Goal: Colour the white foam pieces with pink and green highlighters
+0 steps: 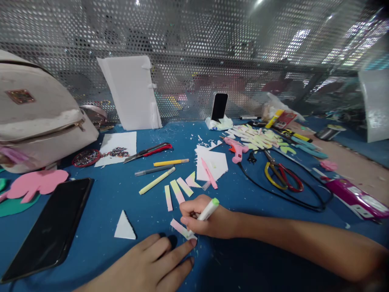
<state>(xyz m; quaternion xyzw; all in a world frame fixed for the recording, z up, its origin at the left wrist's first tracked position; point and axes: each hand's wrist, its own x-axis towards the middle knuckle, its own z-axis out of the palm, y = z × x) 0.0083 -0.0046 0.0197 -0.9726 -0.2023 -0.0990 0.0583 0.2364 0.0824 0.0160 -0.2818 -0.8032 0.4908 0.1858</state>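
Note:
My right hand is closed round a white marker with a green end, its tip down on a small pink strip lying on the blue table. My left hand lies flat with fingers stretched out, one fingertip pressing the strip's near end. Just beyond lie three more coloured strips and a yellow marker.
A black phone lies at the left, a white triangle beside it. Further back are a box cutter, pens, white sheets, a pink glue gun, scissors, a pile of strips and a bag.

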